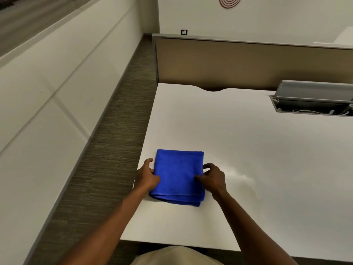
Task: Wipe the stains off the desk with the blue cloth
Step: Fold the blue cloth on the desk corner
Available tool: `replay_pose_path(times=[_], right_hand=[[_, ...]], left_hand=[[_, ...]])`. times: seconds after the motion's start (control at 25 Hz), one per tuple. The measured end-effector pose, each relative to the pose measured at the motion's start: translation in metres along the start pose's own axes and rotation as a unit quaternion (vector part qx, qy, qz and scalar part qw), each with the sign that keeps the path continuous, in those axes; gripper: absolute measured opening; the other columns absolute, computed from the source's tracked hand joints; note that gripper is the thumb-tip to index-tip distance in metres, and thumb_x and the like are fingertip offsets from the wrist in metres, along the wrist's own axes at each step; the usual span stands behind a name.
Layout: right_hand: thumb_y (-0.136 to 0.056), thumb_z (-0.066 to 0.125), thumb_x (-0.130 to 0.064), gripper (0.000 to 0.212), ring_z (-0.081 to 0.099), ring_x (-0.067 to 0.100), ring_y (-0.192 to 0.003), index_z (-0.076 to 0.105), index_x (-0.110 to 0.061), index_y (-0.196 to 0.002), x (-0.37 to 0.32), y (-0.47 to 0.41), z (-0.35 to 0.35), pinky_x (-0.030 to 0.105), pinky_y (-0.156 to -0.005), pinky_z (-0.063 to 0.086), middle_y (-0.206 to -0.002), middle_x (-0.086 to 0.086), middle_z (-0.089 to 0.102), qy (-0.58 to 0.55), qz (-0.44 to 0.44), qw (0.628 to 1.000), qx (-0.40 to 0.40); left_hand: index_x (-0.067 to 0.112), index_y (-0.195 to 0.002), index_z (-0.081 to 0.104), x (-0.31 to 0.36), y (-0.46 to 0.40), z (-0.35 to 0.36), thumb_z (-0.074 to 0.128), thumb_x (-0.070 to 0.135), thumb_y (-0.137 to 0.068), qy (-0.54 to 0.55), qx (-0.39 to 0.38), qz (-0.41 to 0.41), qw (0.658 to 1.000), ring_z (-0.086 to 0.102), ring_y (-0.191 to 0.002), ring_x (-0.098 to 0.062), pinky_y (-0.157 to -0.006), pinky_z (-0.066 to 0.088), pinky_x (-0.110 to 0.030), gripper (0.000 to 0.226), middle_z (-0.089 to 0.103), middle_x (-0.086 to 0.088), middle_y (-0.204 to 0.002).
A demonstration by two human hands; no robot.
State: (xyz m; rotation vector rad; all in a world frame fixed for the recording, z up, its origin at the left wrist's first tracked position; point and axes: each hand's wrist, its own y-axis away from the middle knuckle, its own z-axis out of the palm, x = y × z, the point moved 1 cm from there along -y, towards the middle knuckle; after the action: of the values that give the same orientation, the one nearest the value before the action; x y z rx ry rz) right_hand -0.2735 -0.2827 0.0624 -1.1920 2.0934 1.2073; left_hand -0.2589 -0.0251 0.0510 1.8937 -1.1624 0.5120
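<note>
Low in the frame, my left hand (147, 175) and right hand (211, 177) pinch the folded blue cloth (178, 175) by its side edges; soft, light, floppy, best held there.

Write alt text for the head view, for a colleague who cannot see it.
Both hands grip a folded blue cloth lying near the left edge of a white desk: the left hand holds its left side, the right hand its right. An open cable hatch sits at the desk's far right, and a tan partition stands behind.
</note>
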Motion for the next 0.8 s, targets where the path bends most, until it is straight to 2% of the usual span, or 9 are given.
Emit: replay_pose_path(times=[0.08, 0.16, 0.24, 0.36, 0.44, 0.52, 0.64, 0.72, 0.8], right_hand=[[-0.081, 0.085, -0.027, 0.048, 0.067, 0.011, -0.082, 0.064, -0.018, -0.124, -0.001, 0.001, -0.001, 0.022, -0.059, 0.053, -0.093, -0.006, 0.066, -0.034, 0.001, 0.999, -0.014], [-0.087, 0.080, -0.035, 0.043, 0.068, 0.013, -0.083, 0.065, -0.018, -0.123, -0.003, 0.001, -0.003, 0.023, -0.059, 0.053, -0.094, -0.003, 0.069, -0.063, 0.004, 0.998, -0.014], [-0.092, 0.073, -0.038, 0.039, 0.069, 0.014, -0.083, 0.065, -0.017, -0.124, -0.008, 0.001, -0.006, 0.029, -0.067, 0.057, -0.094, -0.003, 0.071, -0.047, -0.007, 0.999, -0.004], [-0.097, 0.065, -0.033, 0.037, 0.068, 0.023, -0.097, 0.063, -0.013, -0.128, -0.009, 0.007, -0.003, 0.032, -0.081, 0.054, -0.110, 0.005, 0.071, 0.085, -0.095, 0.992, 0.022], [-0.098, 0.062, -0.028, 0.037, 0.064, 0.025, -0.103, 0.060, -0.012, -0.131, -0.004, 0.015, 0.005, 0.028, -0.081, 0.044, -0.118, 0.008, 0.067, 0.160, -0.159, 0.974, 0.010], [-0.097, 0.063, -0.025, 0.038, 0.063, 0.025, -0.103, 0.059, -0.013, -0.133, 0.002, 0.021, 0.010, 0.026, -0.080, 0.043, -0.119, 0.008, 0.067, 0.161, -0.168, 0.972, -0.006], [-0.093, 0.067, -0.016, 0.047, 0.068, 0.019, -0.094, 0.058, -0.015, -0.139, 0.003, 0.015, 0.005, 0.026, -0.074, 0.055, -0.112, 0.005, 0.071, -0.035, -0.041, 0.998, -0.034], [-0.087, 0.071, -0.005, 0.053, 0.069, 0.025, -0.096, 0.058, -0.010, -0.139, -0.005, 0.008, 0.005, 0.033, -0.075, 0.060, -0.115, 0.009, 0.070, -0.189, 0.085, 0.974, -0.094], [-0.085, 0.073, -0.002, 0.054, 0.068, 0.031, -0.101, 0.058, -0.005, -0.137, -0.010, 0.003, 0.007, 0.037, -0.074, 0.060, -0.117, 0.014, 0.069, -0.242, 0.130, 0.953, -0.125]], left_hand=[[0.020, -0.157, 0.037, 0.004, -0.001, -0.002, 0.076, 0.010, -0.088, 0.088, -0.002, -0.041, 0.995, 0.066, -0.104, -0.028, -0.092, 0.057, -0.044, 0.079, 0.068, -0.010, -0.116], [0.015, -0.154, 0.041, 0.008, -0.004, -0.003, 0.081, 0.023, -0.089, 0.091, 0.000, -0.044, 0.995, 0.060, -0.124, -0.032, -0.101, 0.054, -0.046, 0.077, 0.058, -0.014, -0.141], [0.012, -0.149, 0.047, 0.013, -0.006, -0.002, 0.081, 0.025, -0.089, 0.062, 0.009, -0.036, 0.997, 0.060, -0.124, -0.033, -0.104, 0.053, -0.048, 0.070, 0.059, -0.016, -0.140], [0.014, -0.147, 0.050, 0.018, -0.007, -0.001, 0.081, 0.022, -0.088, 0.039, 0.022, -0.032, 0.998, 0.065, -0.112, -0.034, -0.100, 0.055, -0.049, 0.067, 0.067, -0.016, -0.122], [0.015, -0.144, 0.052, 0.019, -0.005, 0.001, 0.082, 0.024, -0.086, 0.027, 0.023, -0.033, 0.999, 0.065, -0.112, -0.033, -0.098, 0.056, -0.048, 0.066, 0.067, -0.015, -0.125], [0.015, -0.140, 0.055, 0.017, -0.002, 0.004, 0.082, 0.024, -0.086, 0.019, 0.022, -0.029, 0.999, 0.066, -0.111, -0.032, -0.098, 0.057, -0.048, 0.062, 0.067, -0.013, -0.128], [0.020, -0.139, 0.056, 0.017, -0.001, 0.005, 0.081, 0.018, -0.086, 0.039, 0.019, -0.025, 0.999, 0.067, -0.108, -0.031, -0.097, 0.057, -0.049, 0.059, 0.069, -0.012, -0.125], [0.026, -0.141, 0.054, 0.021, -0.004, 0.000, 0.079, 0.012, -0.085, 0.077, -0.003, -0.019, 0.997, 0.068, -0.109, -0.031, -0.098, 0.057, -0.051, 0.063, 0.069, -0.012, -0.122], [0.033, -0.142, 0.053, 0.026, -0.003, -0.004, 0.075, 0.006, -0.086, 0.117, -0.036, -0.009, 0.992, 0.068, -0.110, -0.030, -0.098, 0.058, -0.050, 0.066, 0.069, -0.011, -0.122]])
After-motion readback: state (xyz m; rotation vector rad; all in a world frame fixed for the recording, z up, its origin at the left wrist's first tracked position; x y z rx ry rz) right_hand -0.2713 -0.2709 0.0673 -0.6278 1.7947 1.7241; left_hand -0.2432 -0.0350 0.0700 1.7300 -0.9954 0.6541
